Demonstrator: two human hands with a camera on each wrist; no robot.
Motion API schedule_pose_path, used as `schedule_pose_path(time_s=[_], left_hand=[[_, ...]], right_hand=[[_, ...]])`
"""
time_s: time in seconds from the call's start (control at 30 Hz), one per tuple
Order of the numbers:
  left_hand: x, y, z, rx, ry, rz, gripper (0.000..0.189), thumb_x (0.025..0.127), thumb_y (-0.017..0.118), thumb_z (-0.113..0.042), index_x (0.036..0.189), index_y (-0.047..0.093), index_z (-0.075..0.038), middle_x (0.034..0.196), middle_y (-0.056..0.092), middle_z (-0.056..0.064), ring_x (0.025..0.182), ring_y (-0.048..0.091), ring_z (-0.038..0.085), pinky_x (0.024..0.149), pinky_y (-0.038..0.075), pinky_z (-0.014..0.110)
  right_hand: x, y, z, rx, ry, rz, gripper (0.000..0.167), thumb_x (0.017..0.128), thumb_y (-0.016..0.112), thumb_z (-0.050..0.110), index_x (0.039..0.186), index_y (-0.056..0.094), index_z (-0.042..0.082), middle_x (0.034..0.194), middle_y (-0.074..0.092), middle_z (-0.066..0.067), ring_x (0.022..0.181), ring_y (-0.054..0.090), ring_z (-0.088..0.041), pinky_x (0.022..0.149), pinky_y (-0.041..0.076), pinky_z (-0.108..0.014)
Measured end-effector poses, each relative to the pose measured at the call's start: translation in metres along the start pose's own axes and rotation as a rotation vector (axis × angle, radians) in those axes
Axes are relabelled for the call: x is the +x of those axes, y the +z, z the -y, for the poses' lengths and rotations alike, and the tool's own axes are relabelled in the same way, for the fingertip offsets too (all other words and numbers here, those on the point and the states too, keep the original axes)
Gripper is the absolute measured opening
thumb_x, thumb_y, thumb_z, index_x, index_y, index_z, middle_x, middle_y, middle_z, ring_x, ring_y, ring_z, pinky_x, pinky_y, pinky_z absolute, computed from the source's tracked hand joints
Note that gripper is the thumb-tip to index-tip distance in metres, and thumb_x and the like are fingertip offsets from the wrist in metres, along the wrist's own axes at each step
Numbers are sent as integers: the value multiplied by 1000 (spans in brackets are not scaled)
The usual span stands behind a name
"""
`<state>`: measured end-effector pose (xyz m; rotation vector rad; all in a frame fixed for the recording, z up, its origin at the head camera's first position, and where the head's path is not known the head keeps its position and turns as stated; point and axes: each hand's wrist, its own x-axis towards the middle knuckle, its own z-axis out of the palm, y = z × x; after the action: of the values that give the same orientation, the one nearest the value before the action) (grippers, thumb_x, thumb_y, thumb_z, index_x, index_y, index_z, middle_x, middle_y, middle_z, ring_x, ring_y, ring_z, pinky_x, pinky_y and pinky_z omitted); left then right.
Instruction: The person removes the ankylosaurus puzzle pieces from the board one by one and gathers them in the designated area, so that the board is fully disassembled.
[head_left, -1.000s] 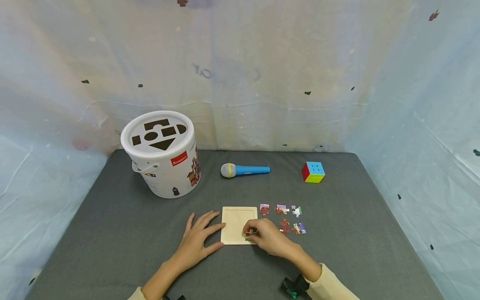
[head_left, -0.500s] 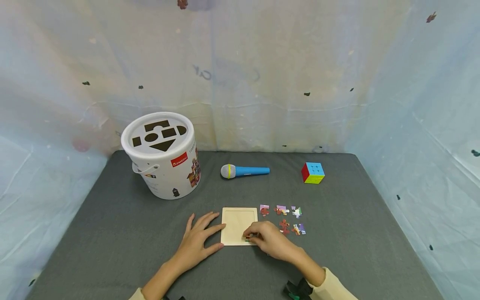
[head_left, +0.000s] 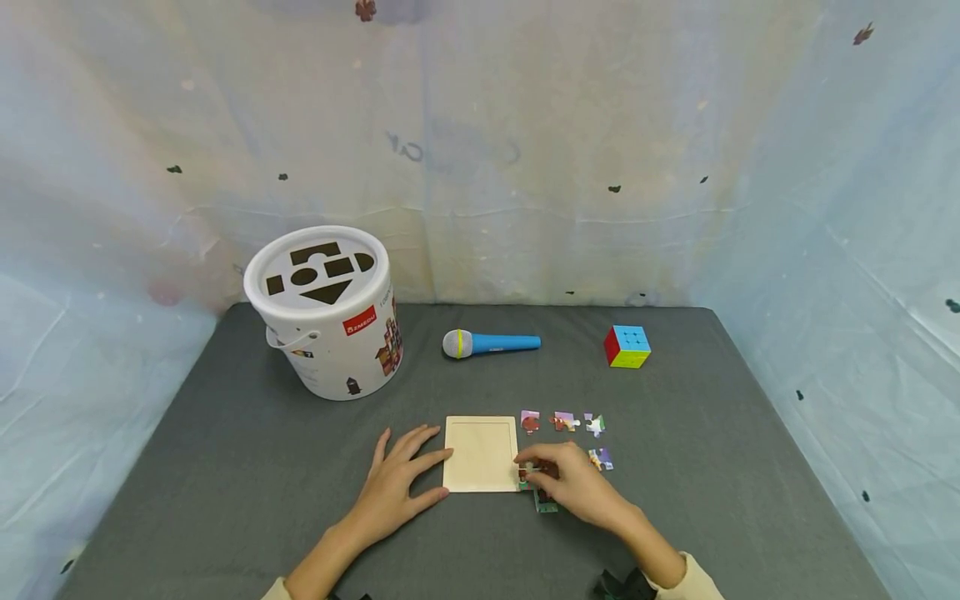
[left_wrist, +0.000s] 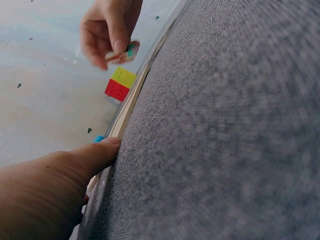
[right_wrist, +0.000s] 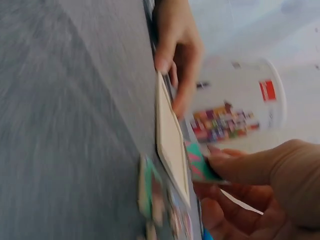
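A pale wooden puzzle tray (head_left: pixel 481 454) lies flat on the table. My left hand (head_left: pixel 396 477) rests at its left side with fingers spread, thumb and fingertips against the edge; the left wrist view shows the thumb (left_wrist: pixel 102 152) touching that edge. Between thumb and fingers, my right hand (head_left: pixel 573 485) pinches a jigsaw piece (right_wrist: pixel 200 162) with green and pink on it. That hand is just beyond the tray's right edge, and in the left wrist view the piece (left_wrist: pixel 129 52) is held off the table. Another jigsaw piece (head_left: pixel 547 502) shows partly below the right hand.
More loose jigsaw pieces (head_left: pixel 566 421) lie right of the tray, some hidden by the right hand. Behind are a white bucket (head_left: pixel 330 333) with shaped holes in its lid, a blue toy microphone (head_left: pixel 495 342) and a puzzle cube (head_left: pixel 627 347). Plastic sheeting surrounds the grey table.
My right hand has moved right, from over the tray's lower right corner to past its right edge, with the jigsaw piece in its fingers. The left hand stays in place.
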<state>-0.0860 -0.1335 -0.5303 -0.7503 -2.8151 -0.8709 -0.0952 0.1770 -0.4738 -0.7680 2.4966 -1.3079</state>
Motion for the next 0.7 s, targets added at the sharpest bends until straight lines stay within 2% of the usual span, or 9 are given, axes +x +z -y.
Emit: schedule_pose_path(time_s=[0.1, 0.23, 0.4, 0.57, 0.7], left_hand=[[0, 0, 0, -13, 6, -3, 54, 87, 74, -49, 136, 65, -26, 152, 46, 5, 144, 35, 28, 111, 7, 70], [0, 1, 0, -9, 12, -12, 54, 87, 74, -49, 135, 65, -26, 152, 46, 5, 143, 35, 28, 111, 7, 70], [0, 2, 0, -5, 19, -21, 55, 86, 75, -48, 135, 65, -26, 151, 47, 5, 143, 36, 28, 111, 7, 71], [0, 2, 2, -3, 18, -19, 55, 85, 76, -48, 135, 65, -26, 151, 47, 5, 143, 36, 28, 111, 7, 71], [0, 2, 2, 2, 15, -15, 55, 85, 76, -49, 135, 65, -27, 151, 47, 5, 143, 36, 28, 111, 7, 71]], right_hand=[[-14, -17, -9, 32, 69, -32, 15, 90, 72, 3, 106, 73, 5, 95, 71, -2, 74, 64, -12, 63, 54, -26], [-35, -43, -23, 8, 120, -69, 11, 91, 72, 6, 102, 72, 6, 85, 66, 0, 66, 58, -10, 57, 51, -25], [-58, -69, -36, 13, 153, -35, 14, 93, 69, 7, 105, 71, 1, 79, 65, -5, 59, 58, -15, 52, 50, -27], [-68, -78, -42, 64, 156, 37, 16, 96, 65, 6, 109, 70, -3, 78, 66, -9, 57, 59, -21, 51, 51, -30], [-69, -76, -46, 90, 157, 72, 17, 96, 64, 3, 111, 68, -5, 78, 65, -9, 57, 57, -16, 51, 50, -28]])
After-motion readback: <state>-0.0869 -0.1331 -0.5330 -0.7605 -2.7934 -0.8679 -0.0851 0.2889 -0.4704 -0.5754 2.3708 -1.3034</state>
